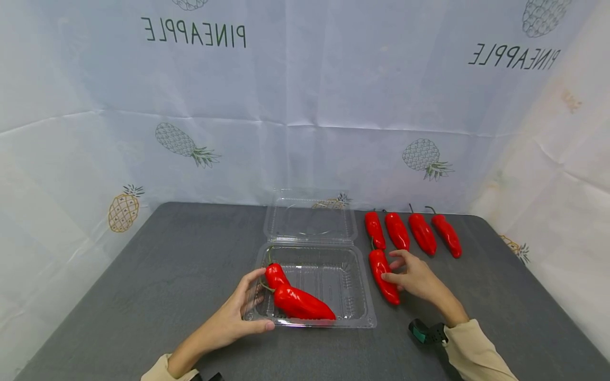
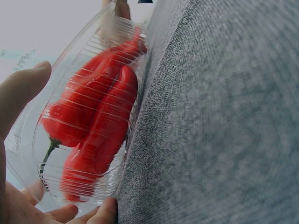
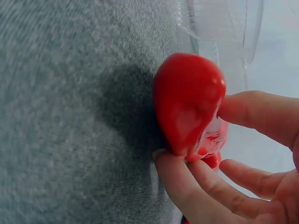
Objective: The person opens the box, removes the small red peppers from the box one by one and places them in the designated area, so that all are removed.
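A clear plastic clamshell box (image 1: 329, 278) stands with its lid (image 1: 310, 222) folded back. Inside it, on the left, lie two red peppers: one along the front (image 1: 305, 304), the other (image 1: 276, 275) behind it. My left hand (image 1: 233, 315) holds the box's front left corner, thumb at the front rim and fingers along the left wall. Right of the box, my right hand (image 1: 416, 276) pinches another red pepper (image 1: 378, 260) by its sides; in the right wrist view that pepper (image 3: 187, 93) sits between thumb and fingers, close over the table.
Several red peppers (image 1: 421, 233) stand in a row on the grey table (image 1: 190, 264) behind my right hand, stems pointing away. A white curtain (image 1: 305, 95) with pineapple prints hangs at the table's back edge and both sides.
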The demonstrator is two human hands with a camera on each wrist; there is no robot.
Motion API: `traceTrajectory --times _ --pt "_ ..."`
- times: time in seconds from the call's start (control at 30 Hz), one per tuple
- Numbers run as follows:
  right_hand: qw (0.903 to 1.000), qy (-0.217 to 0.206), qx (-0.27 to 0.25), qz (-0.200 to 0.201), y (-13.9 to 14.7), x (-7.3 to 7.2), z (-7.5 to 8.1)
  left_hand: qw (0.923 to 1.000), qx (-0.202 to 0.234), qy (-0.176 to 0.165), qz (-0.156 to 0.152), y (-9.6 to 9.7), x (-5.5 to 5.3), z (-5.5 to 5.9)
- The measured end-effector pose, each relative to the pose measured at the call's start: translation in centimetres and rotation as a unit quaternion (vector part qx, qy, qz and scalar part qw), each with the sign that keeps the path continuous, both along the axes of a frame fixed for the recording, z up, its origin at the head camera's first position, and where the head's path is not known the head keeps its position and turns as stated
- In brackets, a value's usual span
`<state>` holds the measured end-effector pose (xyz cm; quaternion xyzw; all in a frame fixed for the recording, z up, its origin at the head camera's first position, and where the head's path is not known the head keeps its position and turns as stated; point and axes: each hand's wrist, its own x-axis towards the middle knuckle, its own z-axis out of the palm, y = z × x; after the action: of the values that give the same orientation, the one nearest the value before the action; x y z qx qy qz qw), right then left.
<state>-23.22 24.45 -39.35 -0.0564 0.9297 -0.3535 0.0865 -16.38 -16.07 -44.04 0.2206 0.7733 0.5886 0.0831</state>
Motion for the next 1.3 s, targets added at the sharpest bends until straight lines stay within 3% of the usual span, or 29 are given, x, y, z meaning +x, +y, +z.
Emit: traceTrajectory --times 0.53,1.3 --pt "0.9999 0.0 -0.014 0.008 0.1 0.3 0.8 0.9999 -0.004 -0.009 0.007 0.0 0.0 0.0" --pt "0.996 0.085 -0.012 0.025 -2.0 2.3 2.9 1.0 -0.001 -0.004 0.004 0.0 0.0 0.0"
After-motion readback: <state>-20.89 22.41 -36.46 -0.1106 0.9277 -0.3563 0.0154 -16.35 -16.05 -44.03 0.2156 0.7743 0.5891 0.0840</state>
